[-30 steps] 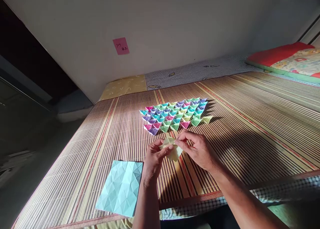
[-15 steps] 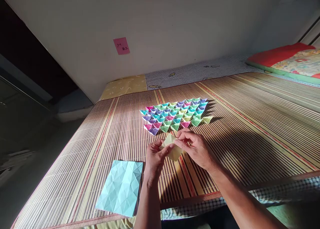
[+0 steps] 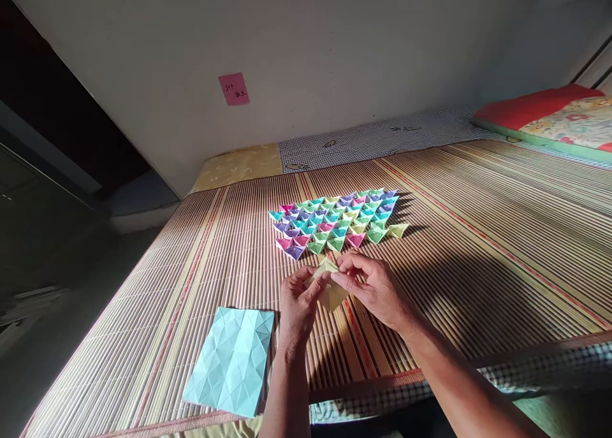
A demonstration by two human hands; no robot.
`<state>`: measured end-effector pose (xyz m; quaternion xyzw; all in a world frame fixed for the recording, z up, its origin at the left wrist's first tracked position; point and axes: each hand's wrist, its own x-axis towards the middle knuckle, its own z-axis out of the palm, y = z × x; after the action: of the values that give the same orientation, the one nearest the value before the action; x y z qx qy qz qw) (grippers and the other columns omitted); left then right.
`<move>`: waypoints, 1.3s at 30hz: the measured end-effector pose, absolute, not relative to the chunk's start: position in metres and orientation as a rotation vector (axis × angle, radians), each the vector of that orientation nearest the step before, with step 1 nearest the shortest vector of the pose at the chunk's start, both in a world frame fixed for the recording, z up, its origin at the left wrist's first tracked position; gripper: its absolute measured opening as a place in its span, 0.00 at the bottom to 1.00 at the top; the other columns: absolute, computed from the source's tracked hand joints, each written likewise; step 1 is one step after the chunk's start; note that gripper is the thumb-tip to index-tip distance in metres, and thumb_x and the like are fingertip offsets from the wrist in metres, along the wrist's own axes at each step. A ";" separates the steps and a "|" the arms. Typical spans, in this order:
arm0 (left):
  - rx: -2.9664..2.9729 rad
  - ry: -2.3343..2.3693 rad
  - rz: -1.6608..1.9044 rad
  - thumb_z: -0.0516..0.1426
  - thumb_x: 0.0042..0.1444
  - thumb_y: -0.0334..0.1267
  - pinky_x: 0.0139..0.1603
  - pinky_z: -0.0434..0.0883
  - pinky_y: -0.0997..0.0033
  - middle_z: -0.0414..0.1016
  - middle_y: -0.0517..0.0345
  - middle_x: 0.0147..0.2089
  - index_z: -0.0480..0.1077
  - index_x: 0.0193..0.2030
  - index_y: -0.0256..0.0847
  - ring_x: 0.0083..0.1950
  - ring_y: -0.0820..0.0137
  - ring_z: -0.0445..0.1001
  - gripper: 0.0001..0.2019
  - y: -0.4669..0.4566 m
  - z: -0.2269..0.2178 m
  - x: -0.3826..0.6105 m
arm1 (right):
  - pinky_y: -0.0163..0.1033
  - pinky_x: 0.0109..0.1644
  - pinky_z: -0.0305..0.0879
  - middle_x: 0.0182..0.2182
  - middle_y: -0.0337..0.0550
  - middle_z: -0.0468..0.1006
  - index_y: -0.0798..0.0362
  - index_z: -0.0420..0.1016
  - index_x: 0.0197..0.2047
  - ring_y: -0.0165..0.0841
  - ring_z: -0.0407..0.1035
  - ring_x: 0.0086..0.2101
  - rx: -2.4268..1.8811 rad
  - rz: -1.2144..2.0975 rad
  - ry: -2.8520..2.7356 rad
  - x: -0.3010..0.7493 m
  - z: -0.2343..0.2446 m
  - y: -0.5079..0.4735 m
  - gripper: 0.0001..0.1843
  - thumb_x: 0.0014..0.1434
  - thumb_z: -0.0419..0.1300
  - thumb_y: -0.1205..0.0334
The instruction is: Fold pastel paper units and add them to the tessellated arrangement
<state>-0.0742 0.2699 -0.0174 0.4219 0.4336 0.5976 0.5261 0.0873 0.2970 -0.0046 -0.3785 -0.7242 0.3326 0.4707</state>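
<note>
Bamboo slats in brown and tan stripes form the woven bamboo mat [image 3: 478, 234] spread over the bed, and near its front edge the person's two hands meet over a pale yellow folded paper piece [image 3: 331, 292]. The left hand [image 3: 297, 305] comes at it from the near left, thumb and forefinger pressed together on its left edge. The right hand [image 3: 378, 291] comes from the right, its fingers [image 3: 352, 280] curled and pinching the upper right edge, so both hands are on the paper and neither is the nearer. The piece looks like a diamond. Its long axis runs roughly away from the person: one tip points toward the wall and the other hangs down between the wrists. Whether that lower tip touches the mat cannot be told. Just beyond the fingertips, close but apart, lies a patch of small folded paper shapes in pink, purple, teal and green [image 3: 335, 224], packed edge to edge in rows. Its nearest row is right ahead of the yellow piece's far tip. To the near left, well clear of the left hand, a light blue creased paper sheet [image 3: 232, 358] lies flat on the mat.
</note>
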 end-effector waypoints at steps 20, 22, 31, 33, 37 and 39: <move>0.931 1.031 1.504 0.73 0.44 0.49 0.28 0.66 0.76 0.73 0.62 0.25 0.68 0.27 0.39 0.25 0.75 0.68 0.21 0.270 -0.016 -0.065 | 0.36 0.31 0.62 0.24 0.37 0.72 0.51 0.68 0.26 0.31 0.66 0.26 -1.007 0.765 -1.756 0.085 -0.003 0.293 0.15 0.64 0.61 0.58; 0.930 1.034 1.508 0.73 0.44 0.49 0.28 0.66 0.76 0.72 0.63 0.25 0.68 0.27 0.39 0.25 0.75 0.68 0.21 0.270 -0.015 -0.064 | 0.36 0.31 0.61 0.24 0.37 0.71 0.51 0.67 0.26 0.31 0.65 0.25 -1.008 0.746 -1.763 0.085 -0.003 0.293 0.15 0.64 0.61 0.58; 0.931 1.026 1.548 0.72 0.48 0.47 0.29 0.67 0.74 0.74 0.62 0.26 0.68 0.30 0.41 0.26 0.74 0.70 0.19 0.271 -0.024 -0.061 | 0.36 0.31 0.60 0.23 0.35 0.68 0.50 0.63 0.26 0.30 0.64 0.25 -1.039 0.624 -1.830 0.084 -0.004 0.293 0.14 0.64 0.59 0.61; 0.914 1.005 1.532 0.72 0.49 0.48 0.29 0.67 0.74 0.77 0.61 0.28 0.71 0.37 0.42 0.26 0.72 0.71 0.18 0.271 -0.024 -0.061 | 0.36 0.31 0.60 0.23 0.35 0.68 0.50 0.63 0.26 0.30 0.64 0.25 -1.046 0.612 -1.837 0.084 -0.005 0.293 0.14 0.63 0.58 0.62; 0.932 1.014 1.469 0.73 0.46 0.49 0.32 0.69 0.73 0.80 0.57 0.30 0.77 0.42 0.39 0.29 0.70 0.74 0.21 0.271 -0.021 -0.062 | 0.35 0.30 0.59 0.23 0.35 0.68 0.49 0.62 0.26 0.30 0.63 0.25 -1.042 0.600 -1.846 0.083 -0.007 0.294 0.13 0.62 0.57 0.63; 0.935 1.014 1.449 0.73 0.45 0.49 0.32 0.68 0.74 0.79 0.56 0.29 0.78 0.34 0.37 0.29 0.72 0.73 0.18 0.271 -0.021 -0.063 | 0.35 0.30 0.59 0.23 0.35 0.67 0.49 0.61 0.26 0.30 0.63 0.25 -1.034 0.595 -1.848 0.083 -0.009 0.294 0.13 0.62 0.57 0.63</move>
<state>-0.0630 0.2712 -0.0206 0.3933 0.4268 0.6096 0.5400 0.0835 0.2938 -0.0086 -0.4191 -0.7487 0.2411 0.4536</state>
